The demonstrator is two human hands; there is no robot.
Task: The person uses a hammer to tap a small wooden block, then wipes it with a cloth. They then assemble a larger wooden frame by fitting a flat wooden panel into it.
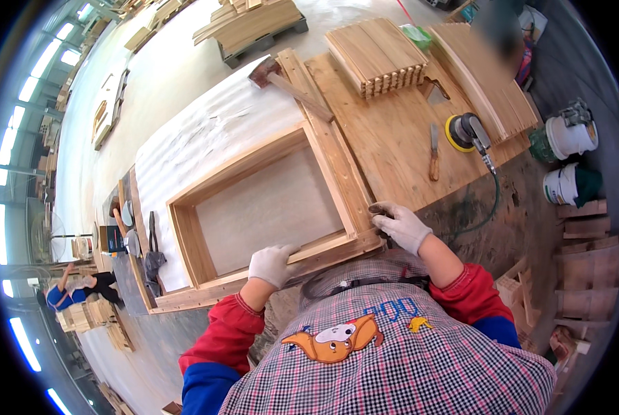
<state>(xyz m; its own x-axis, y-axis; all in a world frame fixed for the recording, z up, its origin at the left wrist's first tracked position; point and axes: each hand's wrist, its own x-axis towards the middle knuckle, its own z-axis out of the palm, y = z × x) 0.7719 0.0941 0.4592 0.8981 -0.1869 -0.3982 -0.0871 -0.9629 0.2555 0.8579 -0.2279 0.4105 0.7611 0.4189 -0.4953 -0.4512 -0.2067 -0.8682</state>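
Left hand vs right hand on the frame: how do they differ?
The left hand lies on the near rail of the wooden frame, fingers flat. The right hand is at the frame's near right corner, fingers curled over the edge. Both wear white work gloves.

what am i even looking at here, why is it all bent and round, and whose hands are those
This is one picture from a wide fisheye camera worn on a person's head, looking down. That lens bends straight edges near the rim, so the room looks round. There is no machine: the arms coming in from the lower edge are the wearer's own, in white work gloves and red sleeves.

The left hand rests on the near rail of a rectangular wooden frame lying on the workbench. The right hand presses at the frame's near right corner; whether it has a grip on something small there is unclear.

Also on the bench: a yellow-padded sander with a green hose, a wooden-handled scraper, a mallet and a stack of slats. White buckets stand to the right. Another person crouches far left.
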